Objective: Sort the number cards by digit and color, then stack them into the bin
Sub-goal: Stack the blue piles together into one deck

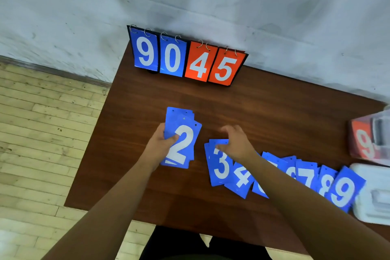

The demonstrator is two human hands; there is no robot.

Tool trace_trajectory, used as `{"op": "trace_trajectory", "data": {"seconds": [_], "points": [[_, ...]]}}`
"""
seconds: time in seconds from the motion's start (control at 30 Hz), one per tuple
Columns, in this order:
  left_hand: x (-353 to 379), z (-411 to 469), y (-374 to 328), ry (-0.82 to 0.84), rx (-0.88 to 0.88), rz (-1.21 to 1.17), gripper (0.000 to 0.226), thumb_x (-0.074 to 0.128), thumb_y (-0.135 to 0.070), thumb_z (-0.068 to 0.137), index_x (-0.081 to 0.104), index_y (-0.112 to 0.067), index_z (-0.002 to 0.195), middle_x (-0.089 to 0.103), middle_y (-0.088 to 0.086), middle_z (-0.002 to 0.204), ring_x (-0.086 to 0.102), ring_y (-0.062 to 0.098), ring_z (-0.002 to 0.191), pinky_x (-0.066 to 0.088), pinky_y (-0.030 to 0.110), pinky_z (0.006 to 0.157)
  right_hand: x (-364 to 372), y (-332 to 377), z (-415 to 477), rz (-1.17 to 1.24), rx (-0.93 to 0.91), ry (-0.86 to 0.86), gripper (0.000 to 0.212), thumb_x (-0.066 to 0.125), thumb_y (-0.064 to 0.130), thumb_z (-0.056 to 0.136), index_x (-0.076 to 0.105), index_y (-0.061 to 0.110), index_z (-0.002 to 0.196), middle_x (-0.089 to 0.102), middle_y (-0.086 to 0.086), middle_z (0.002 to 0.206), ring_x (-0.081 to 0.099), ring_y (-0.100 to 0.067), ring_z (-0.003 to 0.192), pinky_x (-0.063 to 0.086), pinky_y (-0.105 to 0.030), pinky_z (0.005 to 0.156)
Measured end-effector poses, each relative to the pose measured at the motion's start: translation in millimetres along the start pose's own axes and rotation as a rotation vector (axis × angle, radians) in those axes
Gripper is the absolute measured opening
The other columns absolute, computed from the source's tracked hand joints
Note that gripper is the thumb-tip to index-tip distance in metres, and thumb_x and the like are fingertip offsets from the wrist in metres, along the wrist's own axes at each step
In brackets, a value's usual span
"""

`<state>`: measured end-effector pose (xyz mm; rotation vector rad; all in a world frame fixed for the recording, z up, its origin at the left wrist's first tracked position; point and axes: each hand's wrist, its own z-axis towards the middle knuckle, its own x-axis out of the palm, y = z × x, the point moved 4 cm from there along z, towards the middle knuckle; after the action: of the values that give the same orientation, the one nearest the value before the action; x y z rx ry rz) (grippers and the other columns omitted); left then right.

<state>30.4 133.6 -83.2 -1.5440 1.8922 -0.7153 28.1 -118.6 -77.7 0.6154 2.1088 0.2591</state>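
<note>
Holding the blue 2 stack [183,143] in ur left hand [163,140], thumb clamped across the front and fingers behind, so that grip's solid. A few more blue cards fan out behind the 2, stack's lifted a bit and tilted over the table [274,112].

Ur right hand [236,143] is down on the top edge of the blue 3 pile [220,170], fingers curled. Tbh can't tell if it's actually pinching a card or just touching it.

Rest of the blue cards run in an overlapping row to the right of the 3s: 4 card [241,179], then a couple mostly hidden under ur forearm, then 7, 8 and the 9 card [346,188] at the far end.

Bin [382,133] sits at the right table edge w/ a red 9 card [364,143] inside, kinda blurry. White plastic piece [371,207] just in front of it, touching the blue 9.

Flip scoreboard [185,59] at the back against the wall reads 9 0 in blue, 4 5 in red.
</note>
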Motion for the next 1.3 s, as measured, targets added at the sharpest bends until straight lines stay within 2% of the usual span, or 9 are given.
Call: {"op": "trace_trajectory", "data": {"seconds": [0.17, 0.37, 0.57, 0.63, 0.73, 0.9, 1.07, 1.17, 1.3], "points": [[0.4, -0.6, 8.3, -0.041, -0.049, 0.065, 0.036, 0.068, -0.035, 0.089, 0.051, -0.026, 0.120, 0.070, -0.005, 0.105, 0.074, 0.017, 0.081, 0.060, 0.028, 0.062, 32.1, -13.6, -6.8, -0.434, -0.107, 0.034, 0.079, 0.079, 0.029, 0.077, 0.034, 0.025, 0.143, 0.038, -0.006, 0.133, 0.038, -0.028, 0.124, 0.036, -0.041, 0.103], [0.7, -4.1, 15.4, -0.105, -0.062, 0.045, 0.034, 0.068, -0.034, 0.090, 0.050, -0.028, 0.118, 0.069, -0.005, 0.105, 0.073, 0.017, 0.081, 0.059, 0.027, 0.062, 43.8, -9.9, 2.4, -0.516, -0.125, 0.051, 0.046, 0.072, 0.037, 0.082, 0.053, 0.018, 0.120, 0.044, -0.006, 0.123, 0.039, -0.030, 0.118, 0.034, -0.042, 0.100], [-3.3, -5.4, 19.7, -0.248, -0.020, 0.093, 0.033, 0.063, -0.028, 0.095, 0.048, -0.021, 0.124, 0.064, -0.003, 0.113, 0.068, 0.014, 0.082, 0.054, 0.022, 0.056, -1.2, -5.2, -4.6, 0.078, -0.060, 0.145, 0.046, 0.048, 0.017, 0.102, 0.038, 0.004, 0.144, 0.035, -0.013, 0.151, 0.031, -0.030, 0.141, 0.027, -0.037, 0.112], [-0.2, -3.8, 16.3, -0.249, 0.027, 0.183, 0.024, 0.058, -0.026, 0.097, 0.047, -0.020, 0.118, 0.063, -0.001, 0.110, 0.067, 0.014, 0.082, 0.050, 0.021, 0.053, -21.1, 0.0, -9.8, 0.194, -0.070, 0.203, 0.041, 0.054, 0.017, 0.100, 0.048, 0.002, 0.137, 0.049, -0.014, 0.140, 0.049, -0.024, 0.123, 0.038, -0.037, 0.102], [18.1, -2.1, 2.2, -0.114, 0.082, 0.261, 0.013, 0.052, -0.023, 0.099, 0.049, -0.021, 0.111, 0.065, -0.001, 0.097, 0.065, 0.014, 0.076, 0.048, 0.023, 0.053, -37.9, 10.0, -15.8, 0.263, -0.140, 0.238, 0.018, 0.064, 0.016, 0.093, 0.062, 0.008, 0.110, 0.065, -0.004, 0.103, 0.059, -0.011, 0.084, 0.047, -0.032, 0.079], [61.5, -11.2, -19.8, 0.172, -0.001, -0.048, 0.019, 0.058, -0.035, 0.097, 0.056, -0.031, 0.115, 0.073, -0.001, 0.106, 0.074, 0.019, 0.087, 0.060, 0.036, 0.073, -41.2, 8.3, -14.9, 0.404, -0.034, -0.023, 0.027, 0.072, 0.015, 0.085, 0.056, 0.017, 0.107, 0.061, 0.001, 0.111, 0.057, -0.012, 0.100, 0.046, -0.026, 0.077], [92.4, -16.2, -26.2, 0.285, 0.099, 0.014, 0.029, 0.066, -0.018, 0.093, 0.055, -0.026, 0.118, 0.071, -0.001, 0.111, 0.072, 0.016, 0.093, 0.060, 0.034, 0.077, -41.8, -13.4, -22.0, 0.546, 0.033, -0.139, 0.034, 0.073, 0.023, 0.085, 0.056, 0.018, 0.114, 0.061, 0.003, 0.107, 0.058, -0.010, 0.093, 0.047, -0.025, 0.076], [92.5, -12.1, -18.7, 0.176, 0.064, -0.054, 0.023, 0.066, -0.020, 0.093, 0.057, -0.028, 0.114, 0.072, 0.002, 0.112, 0.073, 0.022, 0.093, 0.060, 0.044, 0.082, -45.0, -54.1, -31.1, 0.438, 0.153, -0.208, 0.037, 0.071, 0.029, 0.086, 0.057, 0.015, 0.117, 0.061, 0.000, 0.107, 0.058, -0.014, 0.091, 0.045, -0.024, 0.076], [92.8, -10.6, -9.0, 0.116, 0.012, -0.044, 0.023, 0.067, -0.023, 0.092, 0.056, -0.031, 0.111, 0.071, 0.000, 0.111, 0.073, 0.021, 0.091, 0.061, 0.041, 0.078, -17.7, -110.6, -45.2, 0.000, 0.297, -0.059, 0.060, 0.073, 0.042, 0.082, 0.049, 0.012, 0.128, 0.044, -0.010, 0.130, 0.044, -0.028, 0.122, 0.043, -0.037, 0.097]]}}
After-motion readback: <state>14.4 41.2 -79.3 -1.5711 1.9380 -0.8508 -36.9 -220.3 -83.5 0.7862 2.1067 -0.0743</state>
